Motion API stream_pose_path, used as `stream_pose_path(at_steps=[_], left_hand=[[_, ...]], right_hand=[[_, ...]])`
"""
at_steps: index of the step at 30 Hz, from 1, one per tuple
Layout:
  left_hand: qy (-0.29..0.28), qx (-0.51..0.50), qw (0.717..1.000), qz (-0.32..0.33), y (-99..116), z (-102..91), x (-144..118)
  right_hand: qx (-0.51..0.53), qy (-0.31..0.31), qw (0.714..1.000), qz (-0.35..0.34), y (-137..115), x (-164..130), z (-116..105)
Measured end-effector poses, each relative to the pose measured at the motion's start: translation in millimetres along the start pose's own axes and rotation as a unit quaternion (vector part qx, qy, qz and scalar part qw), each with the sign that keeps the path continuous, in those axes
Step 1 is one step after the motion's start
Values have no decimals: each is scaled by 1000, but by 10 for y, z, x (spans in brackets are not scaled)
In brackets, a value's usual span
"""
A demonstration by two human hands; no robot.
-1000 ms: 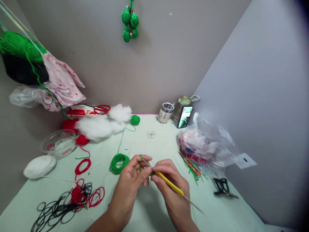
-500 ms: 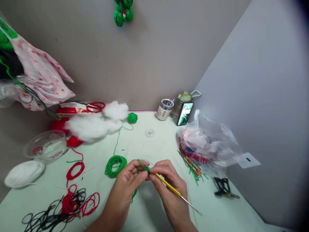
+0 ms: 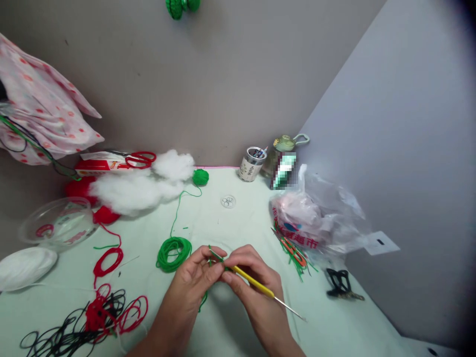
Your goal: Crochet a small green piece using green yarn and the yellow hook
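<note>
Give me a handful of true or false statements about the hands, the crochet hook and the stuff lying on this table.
1. The right hand holds a yellow-handled crochet hook. True.
2. The left hand pinches red yarn. False: it pinches green yarn.
3. A loose coil of green yarn lies on the pale green table beside the left hand. True.
4. The red-handled scissors lie beside the right hand. False: they lie at the back left, by the white stuffing.

Readable text on the table
The plastic bag (image 3: pixel 312 218) bears red Chinese print ending in "超市"; the tin's (image 3: pixel 252 164) label is too small to read.
</note>
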State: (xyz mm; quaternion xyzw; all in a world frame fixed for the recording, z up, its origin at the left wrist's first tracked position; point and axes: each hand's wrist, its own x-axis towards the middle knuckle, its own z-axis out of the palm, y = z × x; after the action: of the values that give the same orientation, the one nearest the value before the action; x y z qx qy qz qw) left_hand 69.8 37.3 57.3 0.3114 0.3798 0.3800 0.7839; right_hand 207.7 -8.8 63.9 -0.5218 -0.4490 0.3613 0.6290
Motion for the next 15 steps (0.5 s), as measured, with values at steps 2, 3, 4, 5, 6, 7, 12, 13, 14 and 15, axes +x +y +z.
stream_pose_path(at_steps=[2,3,4,5,6,7,12,13,14,15], left_hand=[[-2,-3,1000,-5,1,8,-15],[-4,-5,1000,-9,6,16,-22],[-8,-9,1000,-13,12,24,-28],[-13,-15,1000,-18,20,34,-33],[-19,-23,999,-22,28,43,-35],[-27,-31,999,-26,35,50,-36],[-47,-47,997,-43,35,33,-25],[-45,-38,997,-41,28,22,-24],[-41,-26,998,-34,18,12,-25],[-36,-14,999,-23,9,6,-27]], right_hand=[[0,1,1000,-4,-10,3,7],[-1,3,1000,-8,-15,3,9],[-1,5,1000,-12,-18,3,9],[0,9,1000,-16,-19,2,7],[1,14,1000,-20,-19,1,4],[4,17,1000,-21,-18,1,0],[35,11,999,9,-9,8,-10],[38,12,999,10,-7,7,-6],[37,14,999,7,-6,3,0],[34,16,999,4,-3,-2,7]])
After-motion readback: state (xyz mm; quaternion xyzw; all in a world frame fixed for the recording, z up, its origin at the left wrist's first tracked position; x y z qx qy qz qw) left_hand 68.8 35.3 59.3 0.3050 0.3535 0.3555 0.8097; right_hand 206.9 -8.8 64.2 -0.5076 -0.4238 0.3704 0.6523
